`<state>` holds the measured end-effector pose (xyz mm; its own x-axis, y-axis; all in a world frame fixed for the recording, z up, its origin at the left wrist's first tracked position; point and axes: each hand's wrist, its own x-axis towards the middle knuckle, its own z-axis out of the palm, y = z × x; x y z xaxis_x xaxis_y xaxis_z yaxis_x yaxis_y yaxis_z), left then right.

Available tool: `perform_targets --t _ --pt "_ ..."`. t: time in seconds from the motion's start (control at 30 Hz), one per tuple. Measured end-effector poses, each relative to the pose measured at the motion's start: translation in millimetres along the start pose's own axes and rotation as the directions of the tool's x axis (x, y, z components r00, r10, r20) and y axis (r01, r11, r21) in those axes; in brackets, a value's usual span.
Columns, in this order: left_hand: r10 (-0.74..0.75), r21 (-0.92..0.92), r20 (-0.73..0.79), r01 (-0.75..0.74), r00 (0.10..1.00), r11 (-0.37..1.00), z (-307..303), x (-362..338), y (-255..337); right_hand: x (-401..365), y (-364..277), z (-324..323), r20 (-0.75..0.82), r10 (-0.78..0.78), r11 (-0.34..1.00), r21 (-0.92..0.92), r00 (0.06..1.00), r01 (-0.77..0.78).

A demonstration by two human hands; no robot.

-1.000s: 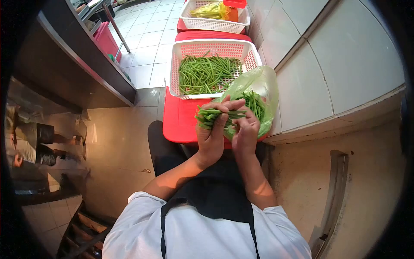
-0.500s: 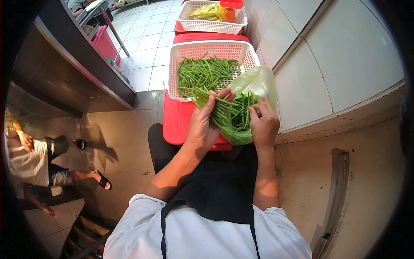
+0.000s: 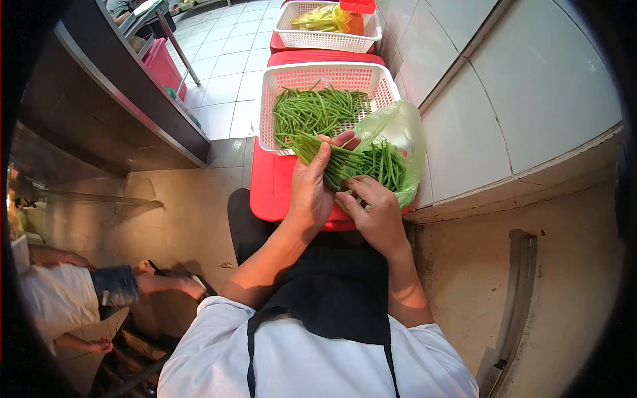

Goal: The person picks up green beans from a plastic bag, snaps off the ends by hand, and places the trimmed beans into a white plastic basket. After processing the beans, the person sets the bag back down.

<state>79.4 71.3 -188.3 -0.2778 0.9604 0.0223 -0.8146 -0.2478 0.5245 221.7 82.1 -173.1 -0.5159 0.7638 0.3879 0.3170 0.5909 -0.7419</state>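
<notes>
A bunch of green beans lies across my left hand, held under the thumb with the bean ends jutting past it on the left. My right hand is at the bunch's lower right end, its fingers bent together against the beans; what they pinch is hidden. More green beans fill the clear green plastic bag, which stands open just beyond my right hand. Behind my hands a white perforated basket holds a loose heap of green beans.
The basket and bag rest on a red lid. Farther back, a second white basket contains a yellow bag. A tiled wall runs along the right. At left, a person in a white top walks past steps.
My right hand has moved from the bag's right side leftward and down to the ends of the held beans. My left hand stays nearly still. The person at left has moved nearer.
</notes>
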Motion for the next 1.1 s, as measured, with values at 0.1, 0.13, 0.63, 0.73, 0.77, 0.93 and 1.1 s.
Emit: perform_targets --t 0.1,0.13,0.63,0.73,0.77,0.93,1.1 --pt "0.019 0.019 0.006 -0.020 1.000 1.000 -0.1 -0.9 -1.5 -0.7 3.7 7.2 -0.050 -0.062 0.997 -0.059 0.997 0.059" --pt "0.028 0.026 0.010 -0.028 1.000 0.999 0.3 -1.6 -0.8 -0.8 3.4 8.4 -0.058 -0.054 0.996 -0.067 0.997 0.050" --pt "0.021 0.004 0.032 -0.021 0.999 1.000 8.4 -18.9 -14.2 1.5 38.7 21.1 -0.124 0.629 0.575 0.738 0.768 -0.352" --pt "-0.052 -0.176 0.007 0.052 0.999 0.983 -7.0 -2.2 -8.1 2.7 74.3 5.1 -0.180 0.578 0.796 0.339 0.796 -0.501" --pt "-0.083 -0.220 0.001 0.081 0.997 0.972 -10.2 1.7 -4.5 4.9 78.1 1.8 -0.198 0.543 0.840 0.142 0.816 -0.524" --pt "-0.151 -0.348 0.042 0.156 0.988 0.924 -15.2 6.1 2.2 8.5 57.1 -5.3 -0.345 0.097 0.881 -0.407 0.933 -0.242" --pt "-0.191 -0.391 0.027 0.186 0.981 0.902 -10.9 7.4 7.6 5.0 32.2 4.0 -0.319 0.132 0.986 -0.052 0.939 -0.156"
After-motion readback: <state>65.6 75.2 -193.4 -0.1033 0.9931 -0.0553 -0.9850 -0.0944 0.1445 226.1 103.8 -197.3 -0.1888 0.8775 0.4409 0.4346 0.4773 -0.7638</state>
